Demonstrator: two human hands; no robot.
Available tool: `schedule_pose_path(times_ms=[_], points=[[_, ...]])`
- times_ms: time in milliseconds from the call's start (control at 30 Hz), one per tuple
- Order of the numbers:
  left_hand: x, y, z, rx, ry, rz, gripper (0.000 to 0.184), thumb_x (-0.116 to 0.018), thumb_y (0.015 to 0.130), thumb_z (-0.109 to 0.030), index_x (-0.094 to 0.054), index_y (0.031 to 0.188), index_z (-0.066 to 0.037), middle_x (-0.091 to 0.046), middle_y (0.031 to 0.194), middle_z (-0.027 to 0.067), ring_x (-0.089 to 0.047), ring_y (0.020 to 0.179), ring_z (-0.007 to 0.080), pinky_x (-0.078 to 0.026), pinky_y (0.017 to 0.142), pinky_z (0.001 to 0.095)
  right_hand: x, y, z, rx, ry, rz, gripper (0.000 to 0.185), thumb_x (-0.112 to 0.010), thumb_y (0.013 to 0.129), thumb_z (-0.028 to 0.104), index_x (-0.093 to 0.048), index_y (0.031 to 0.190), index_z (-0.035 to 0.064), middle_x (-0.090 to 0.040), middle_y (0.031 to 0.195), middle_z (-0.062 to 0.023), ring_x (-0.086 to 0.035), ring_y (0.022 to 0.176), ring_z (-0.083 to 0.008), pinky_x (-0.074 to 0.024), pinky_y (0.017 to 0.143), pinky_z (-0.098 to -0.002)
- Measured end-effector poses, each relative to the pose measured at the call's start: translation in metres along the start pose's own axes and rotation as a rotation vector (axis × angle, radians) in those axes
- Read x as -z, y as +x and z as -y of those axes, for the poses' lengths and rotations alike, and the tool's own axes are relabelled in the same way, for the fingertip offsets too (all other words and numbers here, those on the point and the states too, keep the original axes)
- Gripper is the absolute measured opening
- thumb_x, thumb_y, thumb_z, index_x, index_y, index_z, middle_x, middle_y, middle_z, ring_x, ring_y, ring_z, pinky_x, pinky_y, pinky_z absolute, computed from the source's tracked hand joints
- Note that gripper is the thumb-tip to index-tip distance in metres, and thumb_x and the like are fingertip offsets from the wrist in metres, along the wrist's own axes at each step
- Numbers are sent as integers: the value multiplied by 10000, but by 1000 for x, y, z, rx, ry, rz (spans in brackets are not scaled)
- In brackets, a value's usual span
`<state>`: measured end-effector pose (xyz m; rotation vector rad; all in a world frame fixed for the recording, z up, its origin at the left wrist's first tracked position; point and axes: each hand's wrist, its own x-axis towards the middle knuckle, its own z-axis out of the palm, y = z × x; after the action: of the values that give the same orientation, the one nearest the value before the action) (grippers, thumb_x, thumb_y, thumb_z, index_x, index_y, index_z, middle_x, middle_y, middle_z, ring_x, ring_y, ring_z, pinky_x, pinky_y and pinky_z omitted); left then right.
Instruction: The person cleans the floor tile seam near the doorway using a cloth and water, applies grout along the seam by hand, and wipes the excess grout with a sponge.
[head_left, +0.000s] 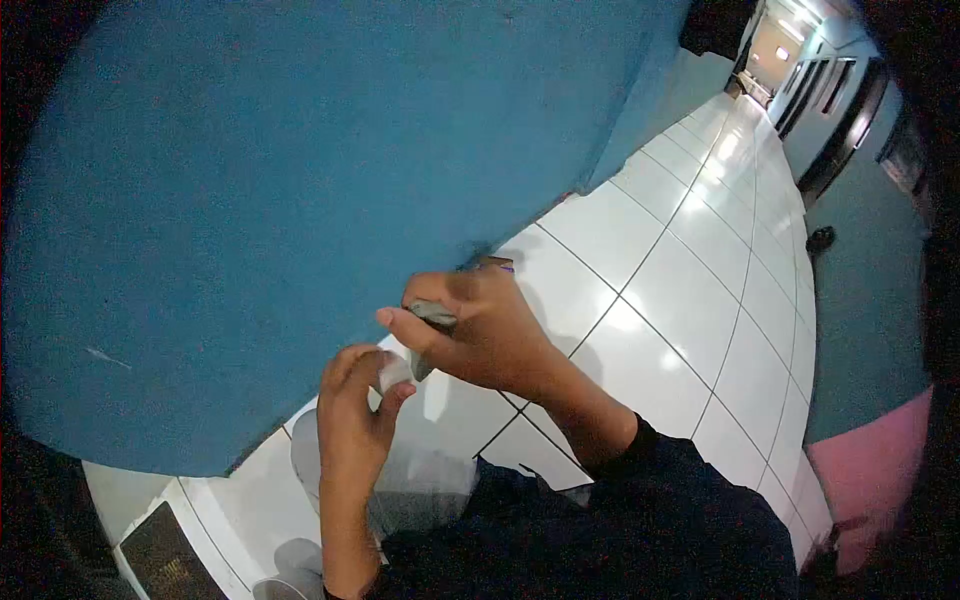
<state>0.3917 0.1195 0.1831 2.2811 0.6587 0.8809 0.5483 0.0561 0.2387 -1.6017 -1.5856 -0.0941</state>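
Near the middle of the view, my right hand (480,325) is closed round a crumpled grey-green cloth-like item (433,313), part of which shows between thumb and fingers. Just to its lower left, my left hand (355,395) pinches a small white object (396,372) between thumb and fingers. The two hands are close together, and the white object lies right beside the lower end of the grey-green item. What exactly either item is cannot be made out.
A blue wall (300,180) fills the upper left. White floor tiles (660,290) run up a corridor to the upper right. A dark mat (175,560) lies at the lower left. A small brown object (496,262) sits against the wall behind my right hand.
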Motion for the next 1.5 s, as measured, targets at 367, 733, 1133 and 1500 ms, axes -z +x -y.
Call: schedule_pose_path(times_ms=[367,733,1133,1500], points=[[63,-85,92,428,119,-381,345,-706,685,-59,-541,987,-46,-572,988,100,-572,846,222,-480,634,301,-118,14,56,161,411,181,188,-642,784,191,-553,755,29,-534,574,-107,-520,451,-233,-410,462,-308],[110,-241,170,980,360,-741,345,-690,694,-92,-487,963,-14,-506,940,167,-520,872,347,-432,738,392,-348,3,157,105,615,1039,285,-610,807,309,-587,818,26,-600,671,-141,-571,546,-231,-436,522,-337],[96,-281,204,1145,394,-759,420,-637,700,-89,-441,1065,-22,-447,1041,177,-488,946,354,-448,778,434,-452,-55,139,89,564,1391,297,-553,863,290,-566,804,0,-592,718,-98,-541,684,-154,-421,660,-296],[129,-295,175,1223,504,-884,350,-644,709,-91,-495,1019,-26,-510,998,159,-508,934,335,-443,787,413,-441,-87,154,74,697,1464,283,-530,882,284,-546,874,2,-567,795,-80,-525,759,-161,-415,714,-293]])
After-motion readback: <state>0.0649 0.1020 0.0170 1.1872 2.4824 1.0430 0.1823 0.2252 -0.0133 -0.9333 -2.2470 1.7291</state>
